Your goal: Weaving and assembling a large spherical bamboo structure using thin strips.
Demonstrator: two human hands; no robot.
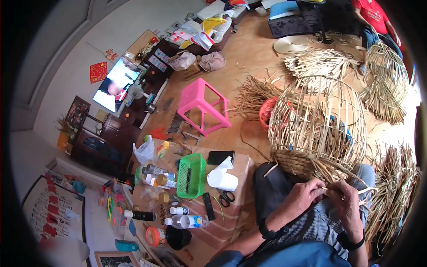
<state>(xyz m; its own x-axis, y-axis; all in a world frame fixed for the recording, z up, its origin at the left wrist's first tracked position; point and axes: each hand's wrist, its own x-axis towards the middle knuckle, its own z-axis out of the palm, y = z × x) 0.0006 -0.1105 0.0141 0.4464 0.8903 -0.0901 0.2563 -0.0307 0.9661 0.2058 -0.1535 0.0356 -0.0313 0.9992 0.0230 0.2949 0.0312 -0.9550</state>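
My left hand (305, 196) and my right hand (345, 201) are close together over my lap, fingers pinched on a pale dried-straw strand (326, 191). Just beyond them, on its side against my knees, rests a large round basket frame (362, 129) of thin bent strips. Its near end has a thick braided straw band (291, 163), with loose strands trailing toward my right hand. Which strand ends each hand pinches is partly hidden by the fingers.
At left, a low table (233, 213) bears a green plastic basket (191, 175), white cup (222, 179), scissors (227, 199) and bottles. Beyond stands a pink stool (202, 104). Straw bundles (393, 191) lie at right and ahead. A person in red (372, 18) sits far right.
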